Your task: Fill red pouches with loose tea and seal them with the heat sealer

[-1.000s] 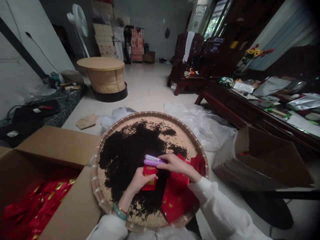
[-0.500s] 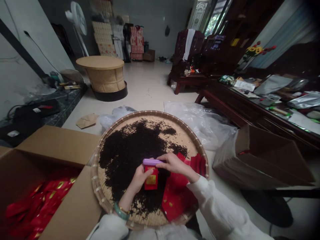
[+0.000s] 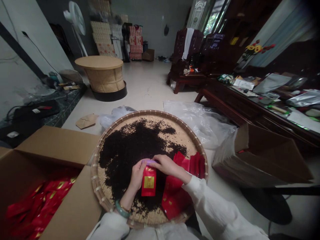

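A red packet (image 3: 148, 186) with a gold label hangs upright over the round bamboo tray (image 3: 96, 186). Across its top edge lies a slim purple tool (image 3: 149, 162), which looks like a handheld bag sealer, mostly covered by my fingers. My left hand (image 3: 137, 173) is closed at the packet's upper left corner, pinching it along with the tool's left end. From the other side my right hand (image 3: 165, 164) grips the tool's right end. Beneath both hands spread dark, dry tea leaves (image 3: 130, 143). Beside my right forearm, flat red packets (image 3: 177, 196) lie in the tray.
An open cardboard box (image 3: 72, 196) at the left holds many red packets (image 3: 45, 203). Another open carton (image 3: 265, 160) stands at the right. Clear plastic sheeting (image 3: 200, 123) lies on the floor behind the tray, and a round-topped stand (image 3: 100, 73) is farther back.
My left hand has moved up to the packet's top corner, over the purple tool's left end. My right hand has shifted slightly left, and the packet's gold label now shows fully.
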Available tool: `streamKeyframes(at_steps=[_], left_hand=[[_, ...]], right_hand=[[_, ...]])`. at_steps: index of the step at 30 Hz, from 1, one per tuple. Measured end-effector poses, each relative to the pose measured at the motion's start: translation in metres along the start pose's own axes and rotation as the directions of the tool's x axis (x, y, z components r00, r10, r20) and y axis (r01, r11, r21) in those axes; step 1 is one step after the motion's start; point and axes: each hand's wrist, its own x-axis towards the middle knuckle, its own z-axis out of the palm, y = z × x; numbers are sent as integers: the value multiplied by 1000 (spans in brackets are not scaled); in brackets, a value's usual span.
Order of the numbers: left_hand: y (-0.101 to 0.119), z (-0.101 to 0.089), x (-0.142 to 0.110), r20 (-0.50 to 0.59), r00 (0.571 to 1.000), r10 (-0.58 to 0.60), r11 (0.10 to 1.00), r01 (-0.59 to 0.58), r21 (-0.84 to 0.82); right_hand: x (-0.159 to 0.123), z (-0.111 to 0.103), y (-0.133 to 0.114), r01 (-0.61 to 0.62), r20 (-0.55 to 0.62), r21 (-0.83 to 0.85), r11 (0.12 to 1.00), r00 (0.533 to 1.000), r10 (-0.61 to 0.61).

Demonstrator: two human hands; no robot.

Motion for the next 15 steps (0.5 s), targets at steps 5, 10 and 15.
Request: streamKeyframes(at_steps=[5, 10, 15], left_hand=[[5, -1, -1, 28, 1000, -6, 1000, 6, -5], [11, 2, -1, 51, 998, -44, 998, 46, -51], [13, 2, 0, 37, 998, -45, 996, 48, -74]], right_hand=[[1, 2, -1, -2, -28, -25, 1000, 1000, 1], [-2, 0, 1, -4, -26, -39, 999, 1000, 3], [-2, 3, 0, 3, -30, -44, 999, 1000, -5]])
